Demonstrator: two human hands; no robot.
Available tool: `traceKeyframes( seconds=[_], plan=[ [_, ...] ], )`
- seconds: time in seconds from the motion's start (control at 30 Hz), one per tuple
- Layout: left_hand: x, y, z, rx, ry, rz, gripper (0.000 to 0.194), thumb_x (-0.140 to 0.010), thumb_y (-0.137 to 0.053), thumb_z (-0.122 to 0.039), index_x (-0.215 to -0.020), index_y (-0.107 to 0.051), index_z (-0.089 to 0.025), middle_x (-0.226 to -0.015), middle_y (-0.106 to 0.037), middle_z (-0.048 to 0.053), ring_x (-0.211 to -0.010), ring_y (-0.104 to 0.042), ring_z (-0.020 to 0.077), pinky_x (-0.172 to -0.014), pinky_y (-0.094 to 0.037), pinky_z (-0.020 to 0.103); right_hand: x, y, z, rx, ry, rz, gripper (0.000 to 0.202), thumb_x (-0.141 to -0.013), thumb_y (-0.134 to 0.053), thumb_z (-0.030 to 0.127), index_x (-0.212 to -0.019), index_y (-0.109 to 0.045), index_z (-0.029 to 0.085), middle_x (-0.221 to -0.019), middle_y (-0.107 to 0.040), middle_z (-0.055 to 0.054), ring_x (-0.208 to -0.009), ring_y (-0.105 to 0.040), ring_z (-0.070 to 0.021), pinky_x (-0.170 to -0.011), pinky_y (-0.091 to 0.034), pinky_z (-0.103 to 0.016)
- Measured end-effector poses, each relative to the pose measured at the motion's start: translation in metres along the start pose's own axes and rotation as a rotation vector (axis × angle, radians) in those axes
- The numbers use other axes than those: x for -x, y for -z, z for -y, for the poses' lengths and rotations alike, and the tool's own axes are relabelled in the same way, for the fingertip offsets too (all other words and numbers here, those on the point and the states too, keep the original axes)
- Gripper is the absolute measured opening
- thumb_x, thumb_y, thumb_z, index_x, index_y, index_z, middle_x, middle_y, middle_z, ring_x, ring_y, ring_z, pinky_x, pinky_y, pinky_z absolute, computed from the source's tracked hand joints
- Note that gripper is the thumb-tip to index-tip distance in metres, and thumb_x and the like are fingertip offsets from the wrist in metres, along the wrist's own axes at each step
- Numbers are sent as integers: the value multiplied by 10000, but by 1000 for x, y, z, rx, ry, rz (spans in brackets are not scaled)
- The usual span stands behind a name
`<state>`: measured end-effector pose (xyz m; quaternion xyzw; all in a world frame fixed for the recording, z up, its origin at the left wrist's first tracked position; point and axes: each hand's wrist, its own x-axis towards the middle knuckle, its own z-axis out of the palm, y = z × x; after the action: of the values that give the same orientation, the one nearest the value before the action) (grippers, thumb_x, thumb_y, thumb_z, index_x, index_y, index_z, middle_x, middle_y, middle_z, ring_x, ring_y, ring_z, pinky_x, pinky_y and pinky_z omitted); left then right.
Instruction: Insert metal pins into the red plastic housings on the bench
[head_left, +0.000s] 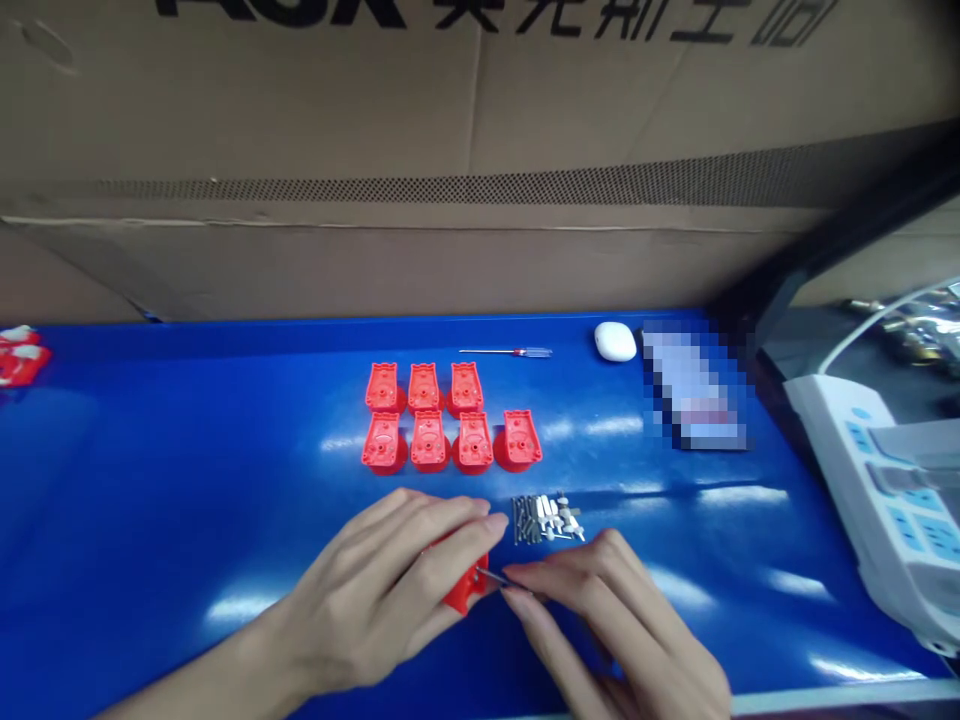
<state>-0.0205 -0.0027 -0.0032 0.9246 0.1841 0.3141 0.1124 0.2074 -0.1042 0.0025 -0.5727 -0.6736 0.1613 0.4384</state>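
My left hand is wrapped round a red plastic housing, and its fingers cover most of the part. Between the thumb and forefinger of my right hand is a thin metal pin, slanting so that its far end meets the housing. Just beyond my hands lies a small pile of dark metal pins and white plastic pieces. Farther back, several matching red housings stand in two rows with their hollow sides up.
A screwdriver lies behind the rows. Right of it are a white rounded case and a pixelated flat item. A white power strip sits at the right edge. Cardboard walls the back of the blue table.
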Motion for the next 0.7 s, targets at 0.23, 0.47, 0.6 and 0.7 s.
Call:
traceKeyframes(
  seconds=[0.23, 0.47, 0.6, 0.7],
  plan=[
    [-5, 1, -1, -30, -20, 19, 362, -1109, -627, -175, -1448, -640, -48, -1360, -785, 183, -1247, -761, 255, -1050, -610, 403, 1, 4, -6, 19, 22, 39, 265, -982, -731, 77, -1166, -748, 266, -974, -813, -31, -859, -754, -211, -752, -636, -346],
    [-5, 2, 0, -34, -16, 60, 369, -1139, -562, -190, -1482, -623, -69, -1399, -773, 163, -1200, -767, 255, -1012, -609, 412, 6, 10, -5, 30, 11, -3, 310, -985, -710, 27, -1190, -750, 256, -932, -790, -37, -817, -717, -199, -724, -609, -340],
    [-4, 2, 7, -19, 79, 66, 436, -1103, -646, -169, -1530, -587, -100, -1421, -763, 143, -1281, -742, 238, -1105, -574, 409, 6, 28, -17, 100, 65, -30, 354, -945, -741, 16, -1219, -767, 240, -970, -800, -30, -866, -744, -188, -740, -598, -313],
    [-4, 1, 11, 12, 153, 43, 532, -1035, -768, -161, -1534, -588, -125, -1428, -758, 131, -1323, -722, 224, -1162, -545, 386, 8, 32, -25, 183, -35, -122, 273, -990, -747, 93, -1199, -786, 265, -953, -791, -4, -774, -695, -164, -708, -558, -319]
  ],
)
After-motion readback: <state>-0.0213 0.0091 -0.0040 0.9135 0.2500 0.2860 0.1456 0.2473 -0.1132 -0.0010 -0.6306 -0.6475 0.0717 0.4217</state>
